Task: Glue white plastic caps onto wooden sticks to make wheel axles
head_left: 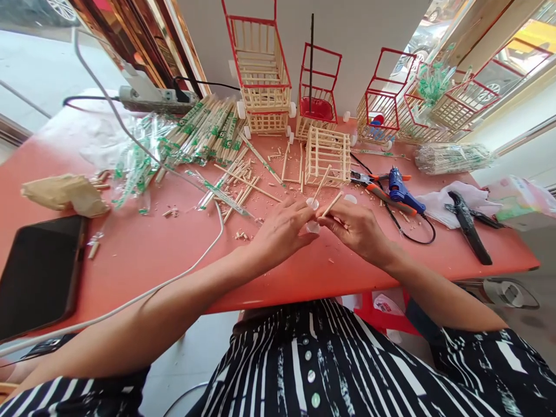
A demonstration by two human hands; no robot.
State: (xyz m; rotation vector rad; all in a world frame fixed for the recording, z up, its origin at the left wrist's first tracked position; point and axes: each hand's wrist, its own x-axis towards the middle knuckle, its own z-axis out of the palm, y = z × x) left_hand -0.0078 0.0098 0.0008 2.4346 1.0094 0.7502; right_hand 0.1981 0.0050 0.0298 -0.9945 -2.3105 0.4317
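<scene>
My left hand [284, 229] pinches a small white plastic wheel [312, 204] with a thin wooden stick [322, 183] rising from it. My right hand [356, 227] is closed on another short wooden stick [332, 204] whose tip sticks up toward a second white wheel [350, 198] lying on the red table [147, 255]. Both hands meet just above the table's near middle. A small stick-built cage [328, 156] stands right behind them.
Loose chopsticks and wrappers [204, 139] litter the left. A blue glue gun [402, 191] and pliers [369, 179] lie at the right, a black tool [469, 226] beyond. Red-framed stick carts [260, 63] line the back. A dark tablet [39, 272] and white cable [191, 260] sit at the left.
</scene>
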